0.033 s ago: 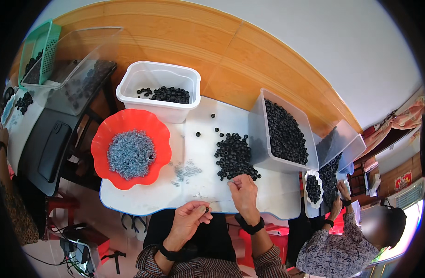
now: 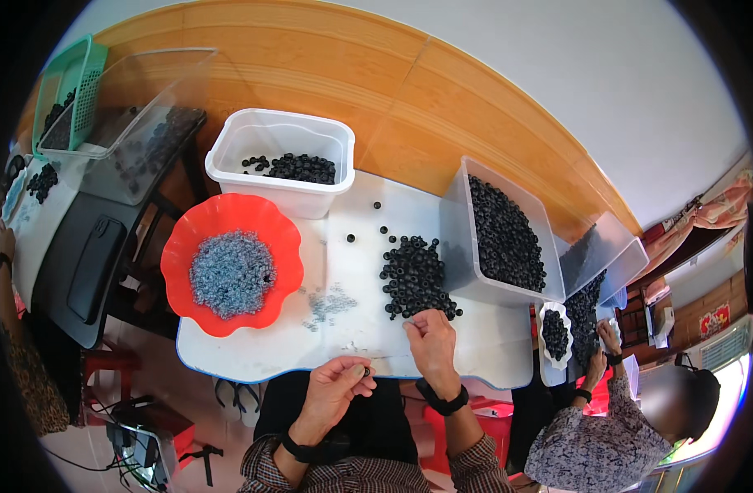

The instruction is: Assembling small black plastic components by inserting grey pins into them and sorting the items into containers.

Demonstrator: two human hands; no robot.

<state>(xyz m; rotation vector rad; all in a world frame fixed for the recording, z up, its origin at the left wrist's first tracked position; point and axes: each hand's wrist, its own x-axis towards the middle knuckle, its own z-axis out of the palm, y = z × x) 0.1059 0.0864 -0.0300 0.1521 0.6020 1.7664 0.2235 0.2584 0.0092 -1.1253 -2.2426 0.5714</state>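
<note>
- The left hand (image 2: 331, 392) grasps one black bead (image 2: 366, 372) between its fingers, near the front edge of the table (image 2: 356, 333); this bead seems to be in the middle of handling
- The right hand (image 2: 432, 341), at 2 o'clock from the left, is curled; I cannot tell whether its fingers grip something
- Much seems left: a loose bead pile (image 2: 413, 275) lies near 12 o'clock from the right hand, and the translucent bin (image 2: 456, 238) at 1 o'clock holds many more
- The white tub (image 2: 265, 195), near 12 o'clock from the left hand, has fewer beads; whether these are finished, I cannot tell
</note>
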